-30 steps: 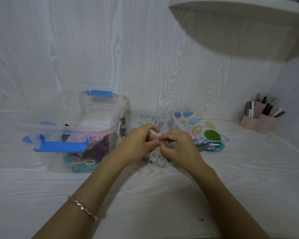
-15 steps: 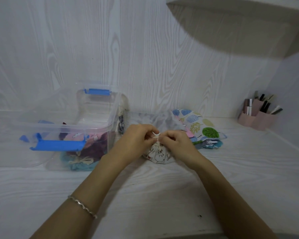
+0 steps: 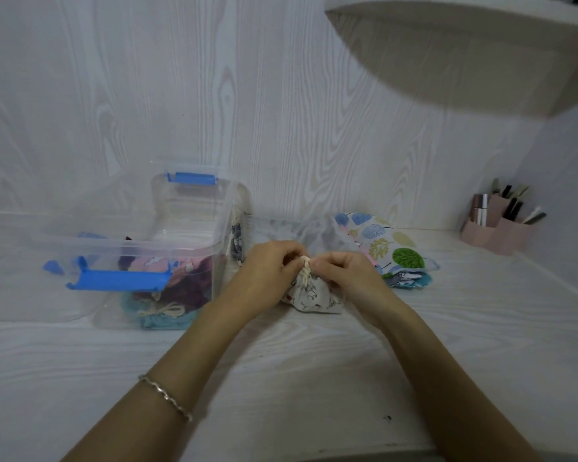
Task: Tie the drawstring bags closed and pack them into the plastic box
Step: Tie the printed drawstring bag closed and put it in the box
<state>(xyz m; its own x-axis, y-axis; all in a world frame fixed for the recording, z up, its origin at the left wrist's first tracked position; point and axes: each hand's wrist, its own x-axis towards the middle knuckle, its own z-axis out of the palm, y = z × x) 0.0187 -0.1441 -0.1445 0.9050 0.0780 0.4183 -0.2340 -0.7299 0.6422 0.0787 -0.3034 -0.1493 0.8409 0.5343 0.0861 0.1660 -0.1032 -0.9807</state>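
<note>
A small grey printed drawstring bag (image 3: 312,296) lies on the white table in front of me, its neck gathered. My left hand (image 3: 264,271) and my right hand (image 3: 347,275) meet above it, and both pinch the cream drawstring (image 3: 305,265) at the bag's neck. To the left stands the clear plastic box (image 3: 194,243) with blue latches, holding several tied bags in pink, dark purple and teal. Behind my right hand lies a pile of loose bags, the top one white with leaf print (image 3: 386,243).
The box's clear lid (image 3: 30,268) lies beside the box on its left. A pink holder (image 3: 496,233) with pens and tubes stands at the back right corner. A white shelf (image 3: 464,35) overhangs the right side. The wood-grain wall runs close behind.
The bag's neck has been drawn tighter and the cord now stands up between my fingertips. Both hands stayed over the bag and moved closer together.
</note>
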